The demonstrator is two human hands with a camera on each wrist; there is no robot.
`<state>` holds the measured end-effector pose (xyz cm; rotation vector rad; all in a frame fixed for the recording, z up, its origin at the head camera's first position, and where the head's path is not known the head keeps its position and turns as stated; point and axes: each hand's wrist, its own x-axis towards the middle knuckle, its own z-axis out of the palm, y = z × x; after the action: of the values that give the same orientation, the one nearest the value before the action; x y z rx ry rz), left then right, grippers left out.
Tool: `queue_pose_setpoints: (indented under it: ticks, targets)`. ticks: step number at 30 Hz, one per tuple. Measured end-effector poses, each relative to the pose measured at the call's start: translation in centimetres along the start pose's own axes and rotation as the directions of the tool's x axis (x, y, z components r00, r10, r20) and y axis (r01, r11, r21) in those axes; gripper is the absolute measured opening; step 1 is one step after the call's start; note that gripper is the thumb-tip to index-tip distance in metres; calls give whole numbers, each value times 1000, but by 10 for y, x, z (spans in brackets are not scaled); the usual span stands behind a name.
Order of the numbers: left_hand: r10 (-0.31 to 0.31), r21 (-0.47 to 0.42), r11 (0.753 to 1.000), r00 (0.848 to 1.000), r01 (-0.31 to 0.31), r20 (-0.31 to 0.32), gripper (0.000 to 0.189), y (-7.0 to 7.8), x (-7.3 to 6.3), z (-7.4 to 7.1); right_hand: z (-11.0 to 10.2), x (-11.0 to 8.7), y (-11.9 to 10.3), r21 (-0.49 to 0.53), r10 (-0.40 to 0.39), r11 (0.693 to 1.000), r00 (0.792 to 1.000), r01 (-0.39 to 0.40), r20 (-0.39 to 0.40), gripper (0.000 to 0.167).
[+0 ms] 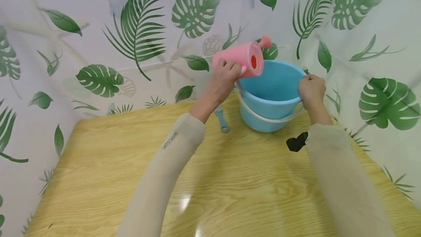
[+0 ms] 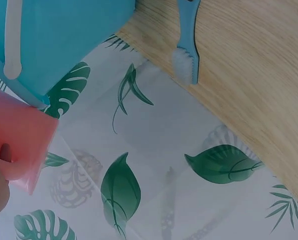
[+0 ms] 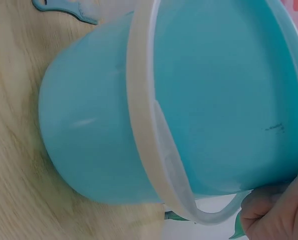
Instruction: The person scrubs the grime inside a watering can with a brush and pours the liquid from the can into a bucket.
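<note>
My left hand grips the handle of a pink watering can, which is tipped on its side at the left rim of a blue bucket. The can's round end with a red oval faces the head camera, and its pink sprinkler head points up and right. On the bucket's right rim my right hand holds on with curled fingers. The bucket stands on the table, its white carrying handle hanging down the near side. In the left wrist view the can shows only in part.
A blue brush with white bristles lies on the wooden table, left of the bucket. Leaf-print cloth hangs behind and on both sides. A black shape shows near the right sleeve.
</note>
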<state>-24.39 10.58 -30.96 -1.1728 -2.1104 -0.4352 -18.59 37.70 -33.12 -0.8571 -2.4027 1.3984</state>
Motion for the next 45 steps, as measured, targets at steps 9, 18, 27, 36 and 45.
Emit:
queue_pose_setpoints:
  ticks: [9,18,27,36,45]
  targets:
    - [38,28,999,998,-39,49,15,-4,-1,4,1,-3,3,-53,43,998,999,-43,6,45]
    - [80,65,994,994,-85,80,9,-8,5,7,1,-3,0,16,102,995,994,-103,36,67]
    - [102,102,988,985,-117,143,15,-4,6,5,0,-3,3,38,122,992,992,-124,42,68]
    - [91,122,986,982,-112,167,14,-2,6,6,0,-2,3,60,129,989,991,-132,44,68]
    - [80,165,978,964,-125,253,12,3,8,5,0,-2,2,43,129,990,991,-131,48,66]
